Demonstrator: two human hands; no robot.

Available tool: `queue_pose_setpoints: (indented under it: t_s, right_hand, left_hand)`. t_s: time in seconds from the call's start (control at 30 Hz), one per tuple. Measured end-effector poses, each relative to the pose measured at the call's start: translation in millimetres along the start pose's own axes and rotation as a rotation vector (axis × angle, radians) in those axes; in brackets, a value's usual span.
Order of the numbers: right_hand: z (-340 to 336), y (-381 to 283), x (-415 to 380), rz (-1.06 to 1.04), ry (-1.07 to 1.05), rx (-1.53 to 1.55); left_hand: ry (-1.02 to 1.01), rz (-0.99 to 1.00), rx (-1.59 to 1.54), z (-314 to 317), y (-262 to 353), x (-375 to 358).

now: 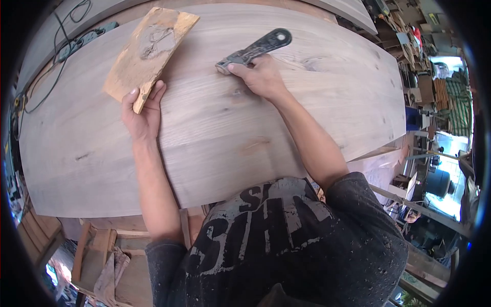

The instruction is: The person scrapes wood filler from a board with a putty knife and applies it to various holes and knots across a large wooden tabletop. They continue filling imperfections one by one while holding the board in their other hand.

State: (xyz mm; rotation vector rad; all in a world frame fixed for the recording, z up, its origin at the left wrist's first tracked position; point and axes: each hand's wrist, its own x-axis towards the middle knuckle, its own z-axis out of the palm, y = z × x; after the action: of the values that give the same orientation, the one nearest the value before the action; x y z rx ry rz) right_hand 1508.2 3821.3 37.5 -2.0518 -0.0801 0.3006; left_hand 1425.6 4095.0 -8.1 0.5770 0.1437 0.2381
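Observation:
My left hand (144, 113) grips the lower corner of a thin wooden board (128, 71), thumb on its face and fingers behind. The board is tilted up over the left part of the tabletop. A grey-brown smear of putty (156, 42) covers its upper part. In my right hand (263, 77) is a putty knife (258, 48) with a dark handle that has a hole at its end. Its blade end points left and lies close over the large pale wooden tabletop (204, 153). Knots and brownish patches mark the wood grain around the blade.
A power strip (84, 40) with black cables lies beyond the tabletop's left edge. A wooden frame with a rag (113, 276) stands below at left. Crowded shelves and wood pieces (406, 48) fill the right side. Another pale panel (350, 13) is at the back.

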Motion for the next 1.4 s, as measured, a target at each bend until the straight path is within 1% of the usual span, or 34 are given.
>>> queue_pose_setpoints:
  t_s: [0.03,0.07,0.13,0.17,0.23,0.27,0.33,0.37,0.43,0.57,0.63,0.67,0.73,0.8,0.87,0.93,0.97,1.03,1.07,1.13,1.2,1.27,1.33,1.37,1.4]
  right_hand:
    - [2,-4,4,-0.081,-0.003,-0.208]
    - [4,-5,8,-0.086,-0.013,-0.212]
    - [7,-4,15,-0.281,-0.061,-0.254]
    - [8,-2,16,-0.282,-0.07,-0.256]
    - [8,3,20,-0.418,-0.084,-0.534]
    - [10,9,20,-0.419,-0.09,-0.535]
    - [18,17,17,-0.885,-0.038,-0.575]
    - [17,17,7,-0.879,-0.043,-0.573]
    - [13,4,-8,-0.707,-0.119,-0.571]
    - [12,-6,8,-0.677,-0.167,-0.55]
    - [25,-4,18,-0.829,-0.042,-0.544]
    - [28,-4,14,-0.831,-0.046,-0.539]
    - [27,0,-1,-0.749,-0.127,-0.583]
    - [27,-2,-1,-0.784,-0.154,-0.572]
    - [25,-7,3,-0.81,-0.168,-0.568]
    - [32,-16,13,-0.943,-0.034,-0.586]
    - [39,-12,11,-0.94,-0.038,-0.583]
    - [55,-1,3,-0.852,-0.042,-0.565]
    - [55,2,-4,-0.851,-0.053,-0.563]
    - [53,1,-9,-0.789,-0.175,-0.618]
    - [47,-5,-1,-0.82,-0.145,-0.567]
    - [46,-12,8,-0.843,-0.127,-0.52]
    - [62,-16,12,-0.955,0.001,-0.561]
    - [70,-10,8,-0.95,-0.001,-0.553]
    - [76,4,1,-0.89,-0.046,-0.557]
  left_hand:
    - [-0.01,0.0,-0.002,0,0,0]
    - [-0.019,0.001,-0.004,0,0,1]
    - [-0.004,0.007,0.017,-3,0,2]
    - [0.005,0.002,0.041,-4,-1,1]
    - [0.011,0.017,0.038,-2,-2,1]
    - [0.01,0.027,0.037,-2,-3,1]
    - [0.013,0.038,0.023,-2,-3,4]
    - [0.012,0.041,0.013,-2,-3,1]
    - [0.013,0.036,0.019,-2,-3,0]
    - [0.006,0.02,0.014,-1,0,2]
    - [0.005,0.03,0.008,0,1,2]
    - [0.001,0.043,0.005,0,2,2]
    - [0.031,0.051,0.007,0,-5,1]
    - [0.04,0.063,0.006,-1,-3,2]
    - [0.031,0.022,0.011,-2,-3,2]
    - [0.022,0.028,0.019,-2,-4,3]
    - [0.02,0.03,0.032,-2,-3,1]
    - [0.022,0.033,0.023,-4,-3,4]
    - [0.025,0.042,0.007,-5,-4,1]
    - [0.059,0.073,0.033,-3,-3,1]
    - [0.073,0.085,0.059,-3,-6,4]
    - [0.059,0.069,0.017,-7,-3,5]
    - [0.066,0.079,0.03,-6,-2,4]
    - [0.065,0.092,0.042,-4,-1,4]
    - [0.069,0.09,0.044,-5,-6,2]
